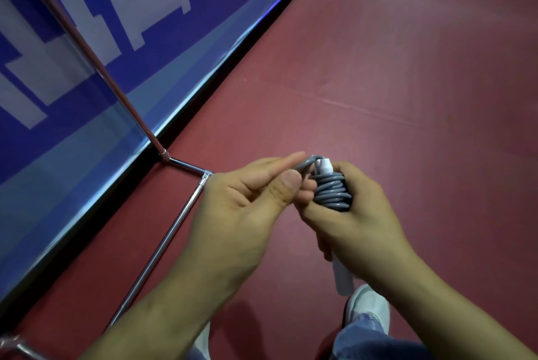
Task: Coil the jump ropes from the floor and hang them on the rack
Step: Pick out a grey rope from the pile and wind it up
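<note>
A grey jump rope (pixel 332 192) is wound in several tight turns around its white handles, whose lower end (pixel 343 278) sticks out below my right hand. My right hand (pixel 358 214) grips the wrapped bundle upright. My left hand (pixel 250 199) sits just to its left and pinches the loose grey end of the rope (pixel 305 166) between thumb and fingers near the top of the coil. The chrome rack (pixel 171 231) stands to the left, with its upright pole (pixel 87 48) rising toward the top left and its base bar running along the floor.
A blue and white banner wall (pixel 102 39) runs diagonally along the left. Red sports floor (pixel 393 68) spreads to the right. My white shoe (pixel 369 307) and jeans leg show at the bottom edge, beneath the handles.
</note>
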